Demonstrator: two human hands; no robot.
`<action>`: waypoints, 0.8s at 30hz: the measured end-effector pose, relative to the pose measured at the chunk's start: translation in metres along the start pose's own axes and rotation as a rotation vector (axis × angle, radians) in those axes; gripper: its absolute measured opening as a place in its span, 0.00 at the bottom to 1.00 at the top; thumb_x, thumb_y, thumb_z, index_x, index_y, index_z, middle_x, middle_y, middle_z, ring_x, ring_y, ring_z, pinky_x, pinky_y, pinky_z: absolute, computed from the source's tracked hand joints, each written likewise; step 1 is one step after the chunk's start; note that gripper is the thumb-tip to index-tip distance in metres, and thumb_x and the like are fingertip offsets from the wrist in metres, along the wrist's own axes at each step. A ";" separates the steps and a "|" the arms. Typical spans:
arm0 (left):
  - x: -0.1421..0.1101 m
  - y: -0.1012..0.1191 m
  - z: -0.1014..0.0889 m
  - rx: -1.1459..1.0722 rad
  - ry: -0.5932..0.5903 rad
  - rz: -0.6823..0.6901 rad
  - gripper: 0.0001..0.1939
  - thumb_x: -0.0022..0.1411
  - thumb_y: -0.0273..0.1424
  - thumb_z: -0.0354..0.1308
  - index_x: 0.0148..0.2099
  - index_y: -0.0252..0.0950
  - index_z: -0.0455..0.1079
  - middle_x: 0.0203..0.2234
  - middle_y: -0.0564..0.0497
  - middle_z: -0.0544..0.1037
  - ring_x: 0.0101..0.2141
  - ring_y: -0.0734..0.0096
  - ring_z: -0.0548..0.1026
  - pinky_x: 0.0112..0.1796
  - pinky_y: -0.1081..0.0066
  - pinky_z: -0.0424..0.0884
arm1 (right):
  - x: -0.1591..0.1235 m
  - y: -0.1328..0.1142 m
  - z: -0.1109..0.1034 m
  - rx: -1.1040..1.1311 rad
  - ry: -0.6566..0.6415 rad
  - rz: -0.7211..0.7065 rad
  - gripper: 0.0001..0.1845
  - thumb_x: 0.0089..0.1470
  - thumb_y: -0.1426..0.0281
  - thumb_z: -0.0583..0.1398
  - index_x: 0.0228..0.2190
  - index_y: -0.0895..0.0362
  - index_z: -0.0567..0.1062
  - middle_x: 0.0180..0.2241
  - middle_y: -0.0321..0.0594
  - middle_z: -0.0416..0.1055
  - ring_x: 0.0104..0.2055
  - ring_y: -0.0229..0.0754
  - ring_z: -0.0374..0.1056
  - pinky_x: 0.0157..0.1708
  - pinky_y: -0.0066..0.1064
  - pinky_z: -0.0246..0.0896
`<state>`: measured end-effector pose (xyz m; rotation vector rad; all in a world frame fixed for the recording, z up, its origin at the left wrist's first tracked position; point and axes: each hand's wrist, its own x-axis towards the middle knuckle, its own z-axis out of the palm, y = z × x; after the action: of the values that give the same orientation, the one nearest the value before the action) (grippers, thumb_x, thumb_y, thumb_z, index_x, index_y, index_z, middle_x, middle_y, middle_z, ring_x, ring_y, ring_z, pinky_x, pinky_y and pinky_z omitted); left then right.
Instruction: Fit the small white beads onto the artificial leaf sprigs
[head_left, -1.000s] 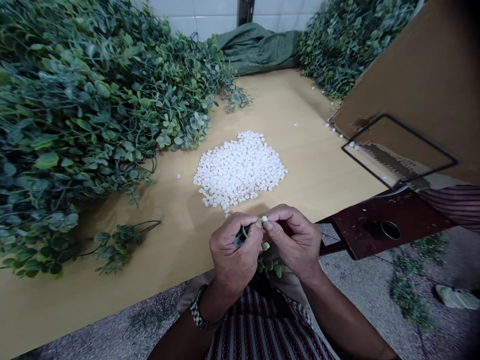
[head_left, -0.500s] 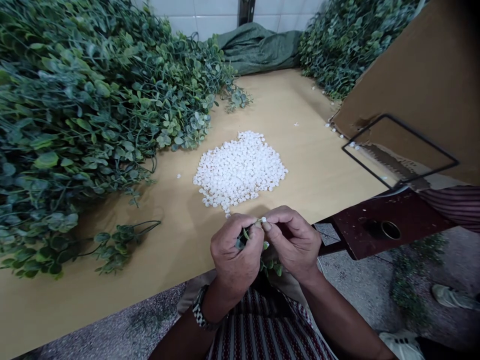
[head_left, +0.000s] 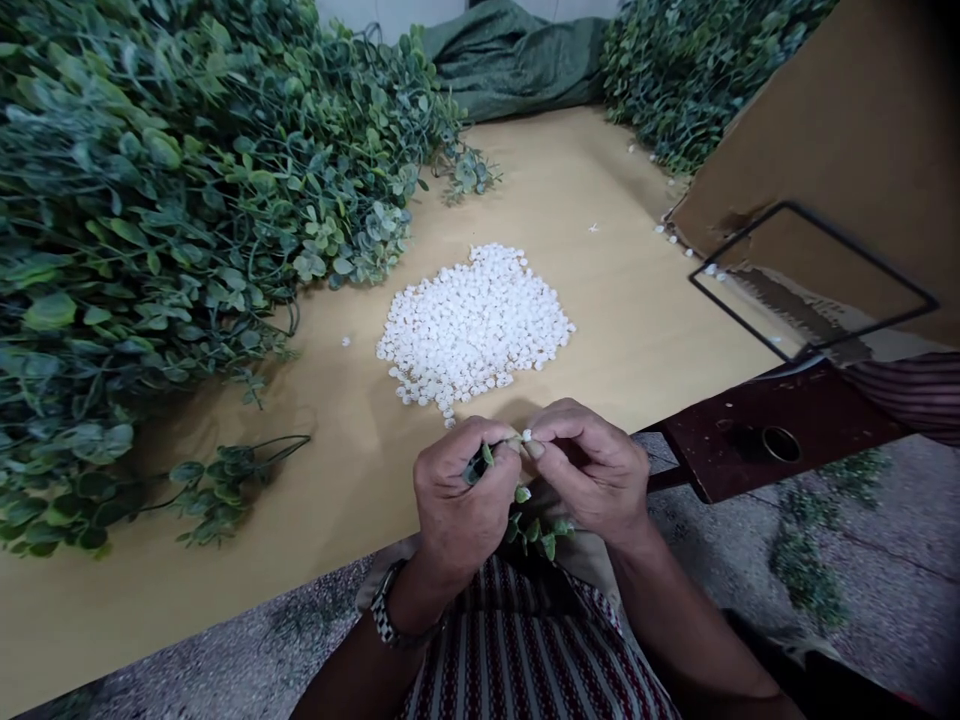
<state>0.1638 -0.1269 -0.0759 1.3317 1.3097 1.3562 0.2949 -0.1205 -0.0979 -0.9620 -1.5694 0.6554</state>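
Observation:
My left hand is closed round a small green artificial sprig whose leaves hang down between my wrists. My right hand pinches a tiny white flower piece against the sprig's tip, fingertips meeting the left thumb. Both hands hover at the near edge of the tan table. Just beyond them lies a heap of small white flower pieces.
A big pile of green artificial foliage covers the table's left side, with one loose sprig near the edge. More foliage and a green cloth sit at the back. A cardboard panel and dark bracket stand right.
The view has tilted down slightly, so everything sits a little higher in the picture. My hands keep the same pinch on the sprig and the white piece.

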 end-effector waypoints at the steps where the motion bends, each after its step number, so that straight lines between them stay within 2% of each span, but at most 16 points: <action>1: 0.000 0.000 0.000 -0.013 -0.012 -0.014 0.08 0.53 0.21 0.55 0.24 0.35 0.70 0.14 0.58 0.66 0.16 0.80 0.62 0.19 0.77 0.61 | 0.001 0.000 -0.002 0.007 -0.027 -0.005 0.08 0.54 0.79 0.60 0.31 0.54 0.73 0.27 0.35 0.72 0.30 0.37 0.69 0.29 0.30 0.66; 6: 0.000 -0.003 0.000 -0.040 -0.033 0.017 0.09 0.52 0.20 0.55 0.24 0.35 0.71 0.16 0.57 0.68 0.18 0.80 0.63 0.20 0.78 0.61 | 0.005 0.000 -0.007 0.038 -0.104 -0.048 0.09 0.54 0.81 0.59 0.31 0.55 0.72 0.27 0.35 0.71 0.29 0.36 0.68 0.28 0.29 0.66; 11: 0.001 -0.003 -0.001 -0.045 -0.078 0.058 0.09 0.53 0.19 0.54 0.25 0.34 0.71 0.17 0.57 0.69 0.18 0.80 0.65 0.21 0.78 0.62 | 0.011 -0.001 -0.014 0.011 -0.164 -0.071 0.07 0.55 0.79 0.59 0.30 0.55 0.72 0.25 0.35 0.70 0.28 0.36 0.68 0.27 0.29 0.65; 17: 0.001 -0.004 -0.002 -0.029 -0.121 0.073 0.09 0.53 0.20 0.55 0.24 0.34 0.71 0.17 0.57 0.68 0.18 0.80 0.64 0.20 0.78 0.60 | 0.019 0.002 -0.024 0.044 -0.318 -0.117 0.06 0.56 0.78 0.59 0.32 0.55 0.73 0.26 0.35 0.72 0.28 0.35 0.69 0.27 0.28 0.66; 19: 0.001 -0.004 -0.001 -0.026 -0.110 0.058 0.09 0.53 0.20 0.55 0.24 0.34 0.71 0.16 0.57 0.68 0.18 0.80 0.63 0.19 0.78 0.60 | 0.017 0.002 -0.023 0.059 -0.306 -0.122 0.06 0.56 0.78 0.60 0.32 0.55 0.73 0.27 0.35 0.72 0.28 0.35 0.69 0.28 0.28 0.66; 24: 0.001 -0.001 0.001 -0.027 -0.062 0.006 0.09 0.53 0.21 0.55 0.23 0.34 0.71 0.16 0.57 0.69 0.18 0.79 0.65 0.20 0.78 0.62 | 0.006 0.002 -0.013 0.047 -0.161 -0.051 0.07 0.55 0.79 0.59 0.32 0.55 0.72 0.26 0.35 0.70 0.28 0.36 0.67 0.28 0.30 0.65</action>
<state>0.1642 -0.1255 -0.0763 1.3496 1.2430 1.3221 0.3077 -0.1156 -0.0940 -0.8485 -1.7069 0.7457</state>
